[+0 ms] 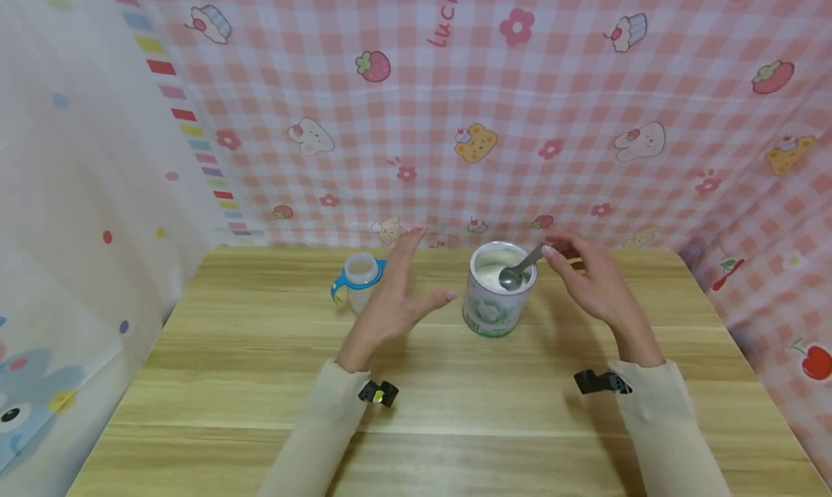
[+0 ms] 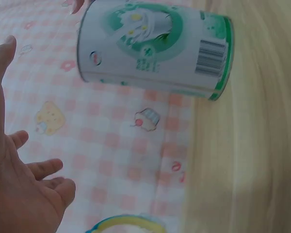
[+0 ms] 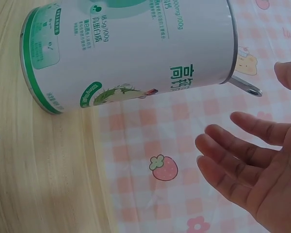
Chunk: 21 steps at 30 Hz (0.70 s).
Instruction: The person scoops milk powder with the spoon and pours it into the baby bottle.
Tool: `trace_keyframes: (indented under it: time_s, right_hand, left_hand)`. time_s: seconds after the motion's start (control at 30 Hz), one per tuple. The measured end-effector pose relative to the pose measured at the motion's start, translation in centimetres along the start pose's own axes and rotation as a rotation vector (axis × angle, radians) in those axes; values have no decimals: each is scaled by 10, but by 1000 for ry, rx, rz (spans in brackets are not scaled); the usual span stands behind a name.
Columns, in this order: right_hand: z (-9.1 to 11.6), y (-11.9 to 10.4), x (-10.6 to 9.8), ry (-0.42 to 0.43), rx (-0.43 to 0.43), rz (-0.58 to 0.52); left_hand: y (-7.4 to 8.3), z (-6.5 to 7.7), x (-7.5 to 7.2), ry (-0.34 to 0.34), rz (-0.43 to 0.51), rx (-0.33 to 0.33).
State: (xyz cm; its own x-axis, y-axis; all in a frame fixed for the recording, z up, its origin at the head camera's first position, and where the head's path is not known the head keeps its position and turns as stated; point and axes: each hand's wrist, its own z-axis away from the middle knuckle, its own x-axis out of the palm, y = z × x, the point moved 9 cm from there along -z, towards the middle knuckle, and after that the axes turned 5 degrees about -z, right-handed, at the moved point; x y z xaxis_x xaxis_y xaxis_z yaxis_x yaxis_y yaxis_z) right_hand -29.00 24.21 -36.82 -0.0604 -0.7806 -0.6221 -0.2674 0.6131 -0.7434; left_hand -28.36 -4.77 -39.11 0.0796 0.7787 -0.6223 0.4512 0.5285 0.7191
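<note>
the spoon (image 1: pixel 522 266) leans in the tin (image 1: pixel 495 313); right of the tin, the right hand (image 1: pixel 594 284) is relaxed, empty; left of it, the left hand (image 1: pixel 393 302) spreads, empty. pinching the spoon lightly should avoid spills.

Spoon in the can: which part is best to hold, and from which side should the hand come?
Probably the upper end of the spoon's handle, pinched by the right hand coming from the right. The handle slants up past the rim of the can toward that hand, while the spoon's bowl sits inside the opening, where fingers have less room.
</note>
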Motion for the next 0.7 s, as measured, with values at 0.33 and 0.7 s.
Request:
trace_keyframes:
  time_s: [0.33, 0.7]
  right_hand:
    - [-6, -1, -1, -2, 11, 36]
    - [-11, -3, 2, -22, 19, 34]
  left_hand:
    - [-13, -4, 34, -62, 77, -87]
    - [-9, -12, 70, -115, 174, -42]
